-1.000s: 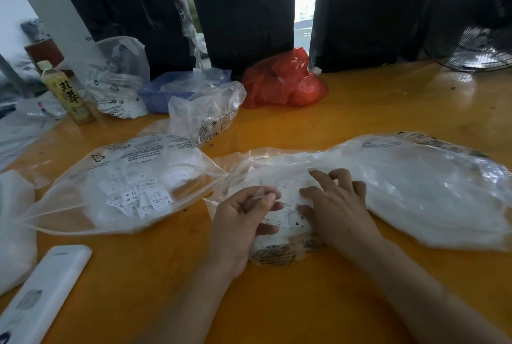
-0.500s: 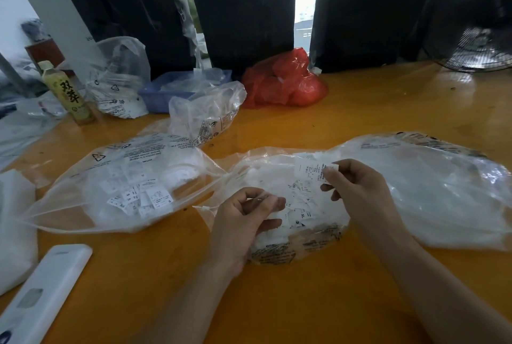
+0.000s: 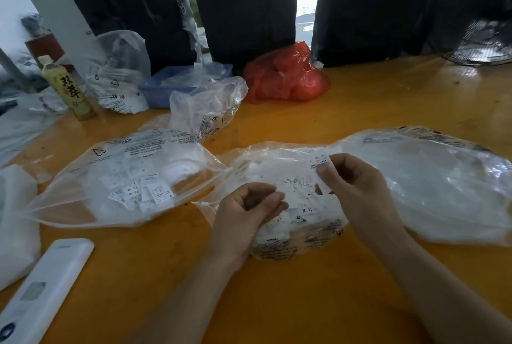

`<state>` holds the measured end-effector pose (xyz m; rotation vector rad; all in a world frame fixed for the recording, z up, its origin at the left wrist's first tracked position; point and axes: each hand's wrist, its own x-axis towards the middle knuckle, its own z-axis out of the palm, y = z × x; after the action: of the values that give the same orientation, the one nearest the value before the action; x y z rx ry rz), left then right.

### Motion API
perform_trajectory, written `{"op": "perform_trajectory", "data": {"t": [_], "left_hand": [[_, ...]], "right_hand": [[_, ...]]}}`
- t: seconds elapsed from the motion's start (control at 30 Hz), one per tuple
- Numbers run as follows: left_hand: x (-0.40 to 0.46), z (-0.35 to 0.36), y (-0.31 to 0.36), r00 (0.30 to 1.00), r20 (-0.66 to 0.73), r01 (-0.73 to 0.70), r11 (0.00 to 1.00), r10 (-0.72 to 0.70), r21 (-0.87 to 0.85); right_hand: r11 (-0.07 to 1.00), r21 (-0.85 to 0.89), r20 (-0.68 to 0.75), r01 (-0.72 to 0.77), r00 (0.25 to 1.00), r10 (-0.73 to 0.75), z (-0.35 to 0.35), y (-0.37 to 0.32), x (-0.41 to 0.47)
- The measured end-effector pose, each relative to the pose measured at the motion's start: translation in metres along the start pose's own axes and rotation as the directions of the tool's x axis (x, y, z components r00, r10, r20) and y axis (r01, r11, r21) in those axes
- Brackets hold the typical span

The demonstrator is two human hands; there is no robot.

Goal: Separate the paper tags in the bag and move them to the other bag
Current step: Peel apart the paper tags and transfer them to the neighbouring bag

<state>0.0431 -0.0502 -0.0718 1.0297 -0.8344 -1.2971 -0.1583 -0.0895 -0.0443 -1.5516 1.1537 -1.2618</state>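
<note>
Clear plastic everywhere in the head view, on an orange table (image 3: 360,99). The right bag (image 3: 415,182) lies across the middle and right of the table, with its heap of paper tags (image 3: 299,205) showing near the hands; you can read size letters like M, XL and S on a few. The right hand (image 3: 357,188) is up over that heap, thumb and fingers pinching a strip of tags (image 3: 322,160) at its top edge. The left hand (image 3: 246,213) sits at the bag's near left corner with its fingers curled in toward the thumb; something thin may be pinched in there, but I can't tell for sure.

Just left of that is the left bag (image 3: 116,177), flat on the table with a small pile of loose tags (image 3: 144,191) inside and printed warning text on top. The two bags' ends nearly meet between them.

Other stuff: a white remote (image 3: 41,291) at the near left corner, a tea bottle (image 3: 66,88) standing at the far left, a blue tray (image 3: 177,85) behind a crumpled clear bag (image 3: 210,110), a red bag (image 3: 285,77) at the back, and a black fan (image 3: 476,38) at the far right.
</note>
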Motion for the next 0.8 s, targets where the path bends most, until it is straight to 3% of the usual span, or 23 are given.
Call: {"op": "perform_trajectory", "data": {"t": [0.47,0.8], "left_hand": [[-0.0006,0.0009,-0.0023,0.999,0.041,0.004,0.999,-0.005,0.039],[0.0005,-0.0014,-0.0070,0.997,0.067,-0.048,0.990,0.039,0.135]], "right_hand": [[0.995,-0.055,0.027,0.080,0.997,-0.078,0.0019,0.0032,0.0013],[0.947,-0.270,0.066,0.175,0.984,-0.163,0.0054,0.0057,-0.0015]]}}
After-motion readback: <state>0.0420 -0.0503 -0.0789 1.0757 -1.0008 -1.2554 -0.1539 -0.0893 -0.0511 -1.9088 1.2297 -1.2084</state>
